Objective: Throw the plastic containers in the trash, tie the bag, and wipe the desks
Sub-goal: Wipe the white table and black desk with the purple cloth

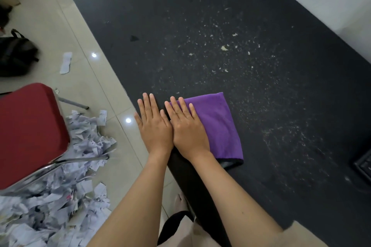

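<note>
A folded purple cloth [219,126] lies near the front left edge of the black desk [200,36]. My right hand [185,124] lies flat on the cloth's left part, fingers straight and together. Right beside it, my left hand [153,124] rests flat at the desk's edge, touching the right hand but off the cloth. Pale crumbs and dust [230,50] are scattered over the desk beyond and to the right of the cloth. No plastic containers or trash bag are in view.
A red-seated chair with metal legs [30,132] stands left of the desk on the tiled floor. Torn paper [60,196] is heaped under and around it. A black bag [16,56] lies at far left. A dark object [364,164] sits at the desk's right edge.
</note>
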